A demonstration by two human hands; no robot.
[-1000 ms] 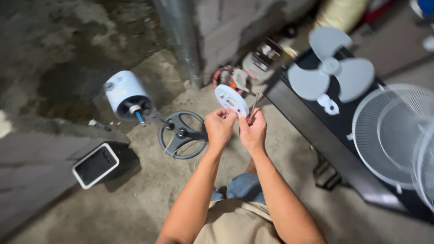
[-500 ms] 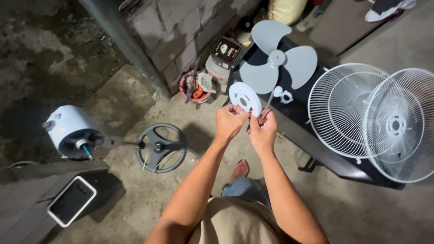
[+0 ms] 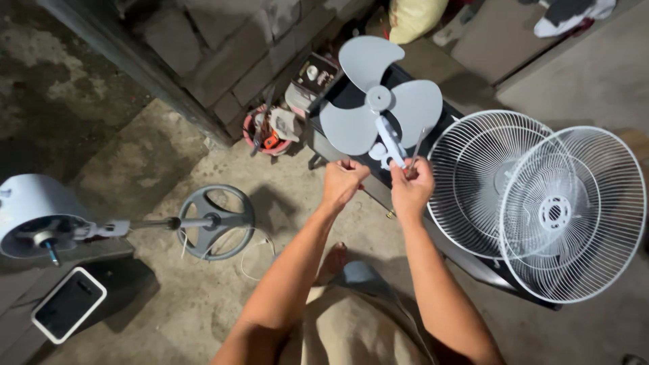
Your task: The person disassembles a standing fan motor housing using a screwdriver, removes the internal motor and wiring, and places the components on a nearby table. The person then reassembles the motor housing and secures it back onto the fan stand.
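The left hand (image 3: 343, 181) is curled into a loose fist; whether its fingers pinch anything I cannot tell. The right hand (image 3: 411, 189) has its fingers clamped on a thin screwdriver (image 3: 415, 150), tip raised toward a small white fan part (image 3: 387, 145) lying on the black tabletop (image 3: 405, 203) beside the 3-blade grey fan blade (image 3: 378, 101). The 2 white wire grilles (image 3: 534, 203) lie detached, and the motor head (image 3: 30, 216) and round base (image 3: 215, 222) rest on the floor, so the fan looks largely disassembled.
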